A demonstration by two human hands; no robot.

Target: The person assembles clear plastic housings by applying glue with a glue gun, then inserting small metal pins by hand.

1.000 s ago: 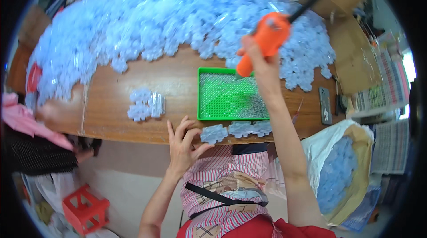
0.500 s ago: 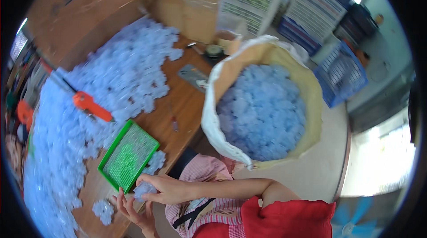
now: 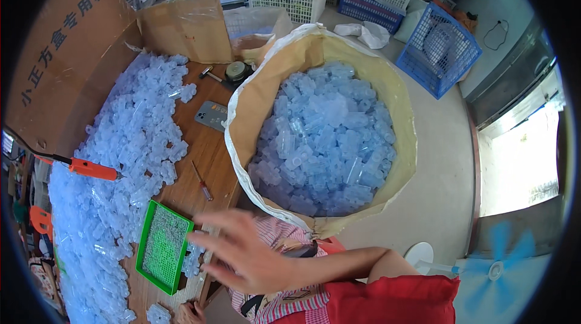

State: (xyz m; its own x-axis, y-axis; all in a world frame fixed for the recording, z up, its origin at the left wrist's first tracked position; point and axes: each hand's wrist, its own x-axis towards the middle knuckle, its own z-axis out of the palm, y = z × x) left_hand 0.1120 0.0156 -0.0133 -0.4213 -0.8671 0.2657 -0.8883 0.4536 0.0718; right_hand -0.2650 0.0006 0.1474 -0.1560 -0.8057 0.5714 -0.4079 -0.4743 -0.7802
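Observation:
My right hand (image 3: pixel 245 254) is raised over the table edge beside the green tray (image 3: pixel 180 266), its fingers spread, blurred by motion and holding nothing I can see. Only part of my left hand (image 3: pixel 191 313) shows at the bottom edge, close to a clear plastic piece (image 3: pixel 158 314) on the table; its fingertips are mostly hidden. The tray holds many tiny silvery parts. Partly behind my right hand, more clear pieces (image 3: pixel 192 262) lie by the tray. A large open sack (image 3: pixel 404 142) is full of clear bluish plastic pieces (image 3: pixel 327 148); one pale patch on top looks blurred.
A heap of clear pieces (image 3: pixel 91 227) covers the table's left. Over it hangs an orange electric screwdriver (image 3: pixel 94 169). A small screwdriver (image 3: pixel 203 183), a phone (image 3: pixel 212 115) and a hammer (image 3: pixel 216 77) lie on the wood. Beyond are a blue crate (image 3: pixel 439 51) and a fan (image 3: pixel 495 271).
My right hand has left my left hand and risen toward the sack, opening; the clear piece it held is no longer in it. My left hand is lower in view. The view has turned.

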